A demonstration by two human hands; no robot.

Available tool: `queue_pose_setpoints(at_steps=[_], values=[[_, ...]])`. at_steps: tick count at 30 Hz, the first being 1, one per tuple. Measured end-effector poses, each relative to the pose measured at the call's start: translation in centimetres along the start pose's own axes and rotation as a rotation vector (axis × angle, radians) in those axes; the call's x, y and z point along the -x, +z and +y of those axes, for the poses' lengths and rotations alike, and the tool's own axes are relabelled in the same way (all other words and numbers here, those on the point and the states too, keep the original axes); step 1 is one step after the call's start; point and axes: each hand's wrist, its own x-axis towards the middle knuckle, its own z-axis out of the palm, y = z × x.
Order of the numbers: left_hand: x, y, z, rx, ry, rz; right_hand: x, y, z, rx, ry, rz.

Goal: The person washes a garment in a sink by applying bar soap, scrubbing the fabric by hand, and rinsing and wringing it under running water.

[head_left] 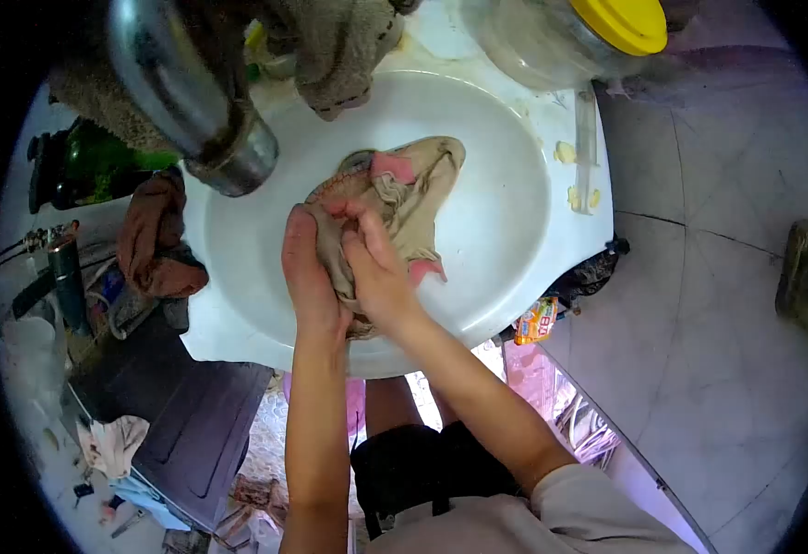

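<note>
"Head view: how does the cloth (430,198) look?"
"Tan and crumpled, with two pink patches showing; its near end is bunched up."
"Where is it, and each hand?"
"In the one white sink (506,212). The left hand (307,263) and right hand (381,277) come together, both clamped on its folds."
"Other containers?"
"One clear jar (529,42) beside a yellow lid (627,20); I cannot tell what it holds."

Cloth (420,208) — partly behind fingers (378,242)
</note>
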Motion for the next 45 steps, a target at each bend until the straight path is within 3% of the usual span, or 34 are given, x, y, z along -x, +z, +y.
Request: queue_pose_setpoints(at_steps=[1, 2, 3, 7, 10, 11, 13, 15, 17, 18, 19, 21, 22, 23, 26, 27, 29, 30, 31, 32, 33, 34, 36, 37, 38, 39, 41, 43, 45], values=[[0.8, 1.3, 0.1, -0.061, -0.047, 0.057, 0.1, 0.0, -0.3, 0.002, -0.018, 0.078], [1.4, 2.0, 0.0, -0.126, -0.094, 0.11, -0.5, -0.4, -0.4, -0.142, 0.14, 0.148], [1.7, 1.8, -0.3, -0.14, -0.112, 0.097, -0.8, -0.8, -0.1, -0.149, 0.14, 0.173], [2.0, 0.1, -0.8, -0.251, -0.023, 0.036, 1.2, 0.4, 2.6, -0.2, 0.15, 0.137], [1.1, -2.9, -1.0, -0.769, 0.236, 0.089, 3.8, 2.9, 3.9, -0.083, 0.106, 0.252], [1.2, -3.5, -1.6, -0.773, 0.236, 0.05, 4.1, 3.0, 3.7, 0.001, 0.089, 0.261], [2.4, -2.3, -1.8, -0.331, 0.137, 0.125, 4.1, 2.7, 3.8, 0.089, 0.082, 0.289], [2.3, -4.0, -2.8, -0.407, 0.189, 0.162, 4.2, 2.4, 4.0, 0.019, 0.101, 0.269], [0.4, -10.0, -4.1, -0.51, 0.057, -0.086, 4.5, 2.2, 3.2, 0.013, 0.107, 0.283], [1.8, -6.4, -3.8, -0.115, 0.004, 0.102, 4.5, 2.2, 3.2, -0.004, 0.072, 0.277], [1.3, -6.5, -4.0, -0.113, 0.003, 0.089, 4.6, 2.0, 3.3, -0.018, 0.039, 0.268], [0.2, -7.3, -3.9, -1.114, 0.566, -0.035, 4.6, 1.6, 3.8, -0.001, 0.061, 0.25], [-0.2, -7.1, -3.9, -1.608, 0.858, -0.101, 4.6, 1.5, 4.0, 0.014, -0.029, 0.227], [-0.1, -6.9, -4.3, -1.599, 0.864, -0.109, 4.6, 1.5, 4.3, 0.029, -0.119, 0.203], [2.3, -0.4, -3.8, -0.642, 0.296, 0.249, 4.0, 1.9, 4.6, -0.094, -0.092, 0.336], [1.9, -0.9, -3.6, -0.632, 0.298, 0.246, 3.9, 1.7, 4.3, -0.171, -0.072, 0.354], [0.9, -2.8, -3.3, -1.342, 0.472, 0.159, 4.0, 1.4, 3.9, -0.072, -0.07, 0.388], [1.6, -1.3, -2.4, -1.037, 0.339, 0.147, 4.1, 1.1, 3.8, 0.013, -0.056, 0.433], [2.2, -0.4, -2.0, -1.029, 0.348, 0.152, 4.3, 0.3, 2.9, -0.123, -0.01, 0.455], [2.6, 0.2, -1.9, -0.786, 0.286, 0.195, 5.1, -0.9, 2.2, -0.262, 0.039, 0.477], [3.0, 0.7, -1.6, -0.548, 0.22, 0.234, 5.4, -3.3, 0.0, -0.308, -0.107, 0.6], [3.3, 1.3, -1.4, -0.556, 0.216, 0.259, 5.4, -5.7, -2.4, -0.418, -0.073, 0.768], [3.6, 0.9, -1.5, -0.563, 0.204, 0.283, 4.9, -11.3, -3.9, -0.138, -0.219, 1.139], [3.5, 0.8, -1.4, -0.557, 0.201, 0.293, 4.4, -13.6, -3.6, -0.071, -0.353, 1.188], [3.7, 0.0, -0.9, -0.781, 0.216, 0.156, 4.1, -15.6, -2.8, 0.074, -0.353, 1.215], [3.6, -0.5, -1.3, -0.768, 0.239, 0.177, 3.6, -17.2, -2.3, 0.214, -0.362, 1.228], [3.3, -2.2, -2.2, -1.355, 0.465, -0.01, 3.2, -18.5, -2.4, 0.665, -0.293, 1.174], [3.5, -1.3, -2.1, -1.634, 0.394, -0.12, 3.0, -18.3, -3.1, 0.716, -0.287, 1.054], [4.1, -0.3, -2.9, -1.881, 0.455, -0.037, 3.2, -18.4, -3.3, 1.122, -0.351, 1.053]])
